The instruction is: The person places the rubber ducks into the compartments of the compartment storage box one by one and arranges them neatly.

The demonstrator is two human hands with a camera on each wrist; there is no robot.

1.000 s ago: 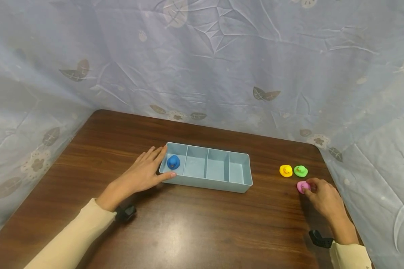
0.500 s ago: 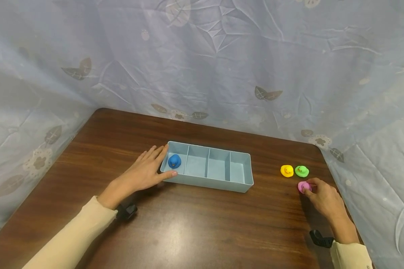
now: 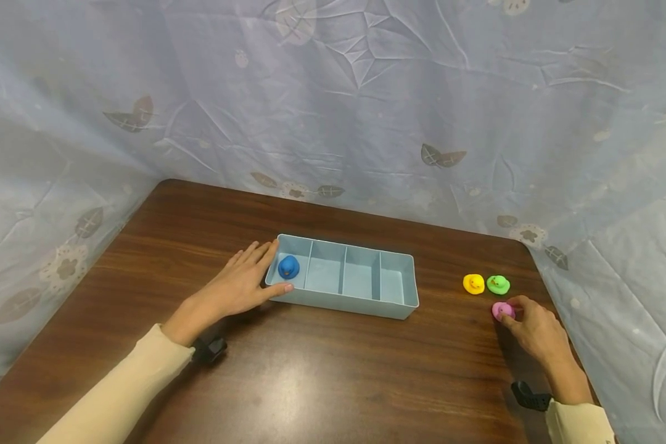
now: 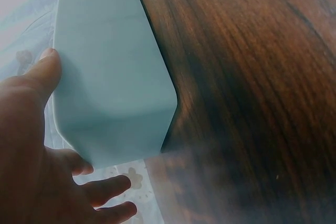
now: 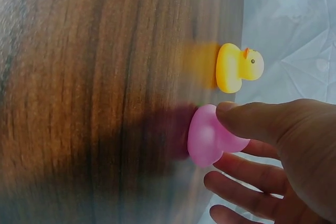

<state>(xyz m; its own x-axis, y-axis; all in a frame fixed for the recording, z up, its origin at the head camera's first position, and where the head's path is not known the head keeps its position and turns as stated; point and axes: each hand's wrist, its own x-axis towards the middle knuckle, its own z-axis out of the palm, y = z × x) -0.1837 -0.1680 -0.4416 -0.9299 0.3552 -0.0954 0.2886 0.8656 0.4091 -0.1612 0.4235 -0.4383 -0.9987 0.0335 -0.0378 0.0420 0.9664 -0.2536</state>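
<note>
On the right side of the counter [image 3: 366, 370], near its right edge, the pink duck [image 3: 501, 309] sits just on the near side of the green duck [image 3: 498, 284], with the right-hand grip [image 3: 535, 330] pinching it between thumb and forefinger while the other fingers hang free. It looks like a small hollow toy of soft rubber or vinyl, so it should be very light, give a little under a squeeze and be hard to break. Its smooth, rounded skin might slide out of a loose pinch, and the best hold is probably across the two sides of the wide body, below the head, with gentle pressure. On the left, the left-hand grip [image 3: 235, 285] holds nothing: its fingers lie extended across the left end of the box [image 3: 341, 302], thumb on the near rim, touching rather than clasping it. The box seems to be thin, fairly stiff plastic, light enough to slide if bumped, and its rim or end walls would be the natural places to steady it. Counted up, there are four ducks: one pink and one green, one yellow duck [image 3: 473, 284] just left of the green, and one blue duck [image 3: 288, 267] inside the box. There is one box, with three dividers making four compartments; the blue duck is in the leftmost, and the other three compartments hold nothing. Two bare hands are in view.
</note>
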